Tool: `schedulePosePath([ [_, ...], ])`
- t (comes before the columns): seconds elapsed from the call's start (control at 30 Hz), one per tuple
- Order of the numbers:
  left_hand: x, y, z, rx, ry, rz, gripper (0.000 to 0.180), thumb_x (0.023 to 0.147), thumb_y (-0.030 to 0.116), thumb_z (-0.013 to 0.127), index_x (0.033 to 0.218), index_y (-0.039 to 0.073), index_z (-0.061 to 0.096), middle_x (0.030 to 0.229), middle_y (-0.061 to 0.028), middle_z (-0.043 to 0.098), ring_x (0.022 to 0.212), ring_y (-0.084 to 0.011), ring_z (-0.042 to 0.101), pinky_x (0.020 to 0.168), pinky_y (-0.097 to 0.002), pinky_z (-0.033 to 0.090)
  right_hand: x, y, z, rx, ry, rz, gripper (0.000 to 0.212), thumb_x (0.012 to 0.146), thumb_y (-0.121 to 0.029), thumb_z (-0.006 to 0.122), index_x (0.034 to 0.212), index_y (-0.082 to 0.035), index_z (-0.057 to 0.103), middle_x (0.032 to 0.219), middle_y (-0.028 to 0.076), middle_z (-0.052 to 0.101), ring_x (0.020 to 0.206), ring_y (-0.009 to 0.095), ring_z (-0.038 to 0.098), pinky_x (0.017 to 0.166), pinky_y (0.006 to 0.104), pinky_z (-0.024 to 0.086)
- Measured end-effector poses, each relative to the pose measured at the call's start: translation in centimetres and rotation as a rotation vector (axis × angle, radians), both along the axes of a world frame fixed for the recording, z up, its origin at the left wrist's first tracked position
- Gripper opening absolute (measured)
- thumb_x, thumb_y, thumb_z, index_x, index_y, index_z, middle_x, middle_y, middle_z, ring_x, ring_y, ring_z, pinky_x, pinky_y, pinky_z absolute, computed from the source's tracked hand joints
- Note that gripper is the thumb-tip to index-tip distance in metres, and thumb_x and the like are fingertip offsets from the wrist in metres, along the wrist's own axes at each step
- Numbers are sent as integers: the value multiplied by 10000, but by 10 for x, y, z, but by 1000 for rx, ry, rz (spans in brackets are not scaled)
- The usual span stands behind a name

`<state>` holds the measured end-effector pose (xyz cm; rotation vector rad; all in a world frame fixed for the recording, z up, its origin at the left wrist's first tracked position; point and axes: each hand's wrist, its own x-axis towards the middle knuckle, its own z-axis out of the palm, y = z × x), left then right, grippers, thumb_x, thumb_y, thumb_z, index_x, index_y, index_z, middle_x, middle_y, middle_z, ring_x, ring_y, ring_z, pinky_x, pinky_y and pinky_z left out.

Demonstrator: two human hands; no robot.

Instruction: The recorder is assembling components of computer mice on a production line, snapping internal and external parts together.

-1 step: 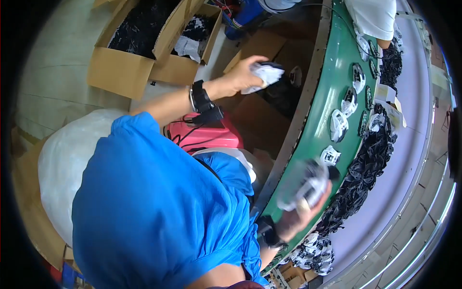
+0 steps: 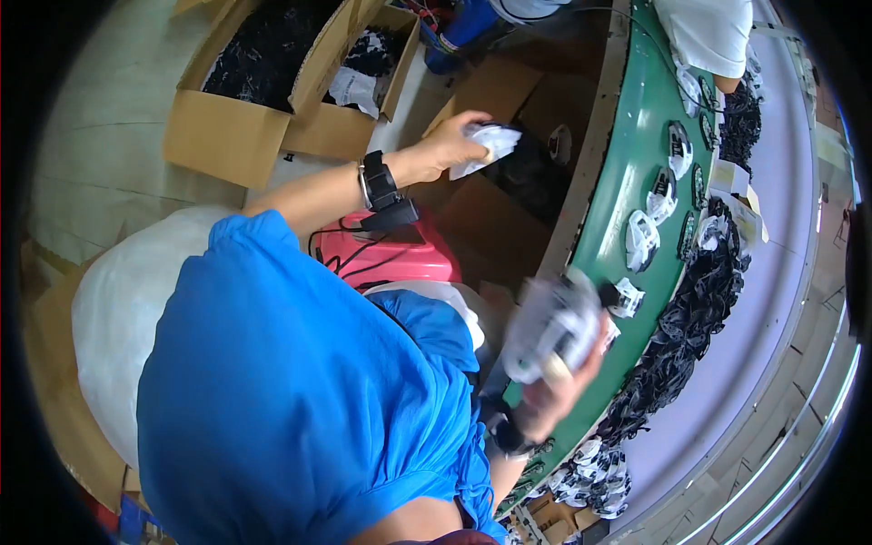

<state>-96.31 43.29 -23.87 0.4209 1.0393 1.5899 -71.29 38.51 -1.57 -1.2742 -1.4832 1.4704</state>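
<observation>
Two hands in view, both loaded

- Surface: long green conveyor belt (image 2: 627,182) curving down the right side, with a pale grey bench top (image 2: 781,227) beyond it. The floor on the left is pale and bare-looking.
- Large white sack (image 2: 118,300) sits at the person's left, behind the blue-sleeved shoulder.
- Open brown cardboard box (image 2: 227,127) of dark parts stands on the floor; a smaller cardboard box (image 2: 350,127) touches it and holds black and white pieces.
- Heap of black cable-like parts (image 2: 699,300) lies along the far edge of the belt.
- Pink plastic case (image 2: 400,254) is below the left forearm, with a dark cord across it.
- Another person in a white top (image 2: 708,32) works at the far end of the belt.
- Right hand (image 2: 559,386): fingers curled shut around a clear plastic packet with white and black contents (image 2: 554,322), held up over the near edge of the belt. The packet is smeared by blur, so it is judged to be in motion; the direction cannot be told.
- Left hand (image 2: 454,141): reached out over the brown cartons beside the belt, fingers closed on a crumpled white packet (image 2: 490,145), sharp in the picture.
- Small white-and-black bundles (image 2: 642,238) lie spaced along the belt, well apart from either hand.
- Black wrist strap (image 2: 380,186) sits on the left forearm
</observation>
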Motion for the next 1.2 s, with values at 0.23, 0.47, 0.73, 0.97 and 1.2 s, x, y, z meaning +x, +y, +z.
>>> schedulePosePath([
  [0.23, 38, 44, -104, -299, -161, -178, 710, 712, 140, 687, 1342, -9, 398, 1113, -140, 588, 944, -209, 583, 773, -322, 490, -80, 28, -152, -625, 227, -5, 650, 724, -97, 652, 1328, -37, 419, 1226, 119, 556, 1086, 236, 576, 937, 365, 485],
  [0.47, 56, 189, -130, -399, 343, -485, 717, 765, 424, 671, 1298, -3, 453, 1209, -276, 525, 1127, -378, 527, 974, -404, 406, -44, 129, -226, -514, 404, -645, 674, 830, -508, 585, 1391, -188, 393, 1486, 72, 315, 1381, 246, 227, 1062, 636, 183],
  [0.73, 69, 283, -134, -24, 1321, -180, 563, 677, 402, 738, 1139, 94, 642, 1181, -253, 561, 1157, -424, 499, 948, -430, 430, -7, 67, -265, -574, 187, -490, 572, 865, -333, 633, 1365, -180, 401, 1330, 37, 418, 1286, 212, 333, 1046, 533, 317],
  [0.97, 150, 311, -138, 201, 1352, -522, 506, 686, 391, 711, 1064, 56, 672, 1146, -207, 612, 1079, -374, 569, 840, -408, 486, -63, 82, -162, -391, 13, -164, 504, 778, -12, 676, 1257, -6, 518, 1208, 95, 586, 1072, 164, 555, 904, 285, 458],
  [1.2, 125, 214, -162, 722, 1453, -1097, 483, 694, 389, 701, 1037, 49, 680, 1115, -202, 626, 1046, -358, 588, 822, -404, 491, -61, 79, -55, 443, -490, 70, 424, 691, -44, 675, 1109, -15, 607, 995, 168, 627, 925, 300, 627, 836, 330, 505],
])
